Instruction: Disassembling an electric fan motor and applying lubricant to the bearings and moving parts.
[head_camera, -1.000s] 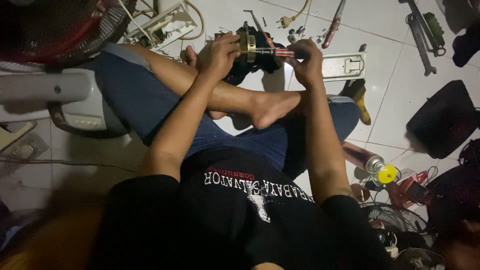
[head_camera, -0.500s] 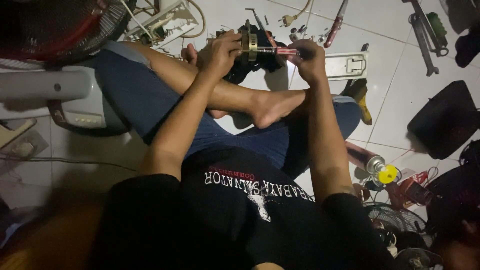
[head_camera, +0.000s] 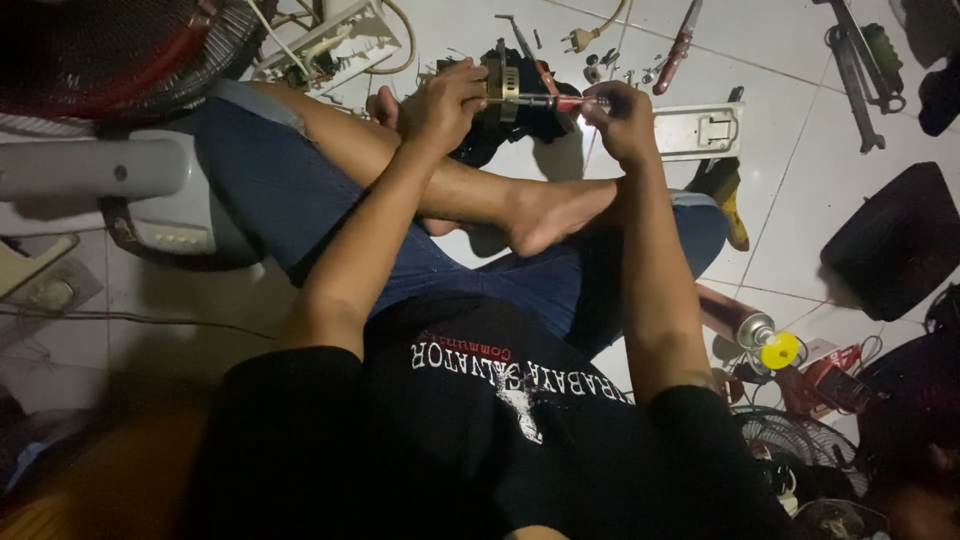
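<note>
Motor assembly (head_camera: 505, 100), dark with a brass-coloured ring, sits under your left hand (head_camera: 445, 105), which clamps it | right hand (head_camera: 620, 120) pinches red-handled screwdriver (head_camera: 550, 101) | judged heavy, rigid; hold the casing, not the wires.

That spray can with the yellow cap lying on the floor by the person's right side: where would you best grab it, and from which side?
Probably around the middle of its round body, coming down from above. The spray can lies on its side on the tiled floor, so the long barrel is exposed on top, while its yellow cap end looks crowded by red clutter. Both the left hand and right hand are busy elsewhere.
</note>
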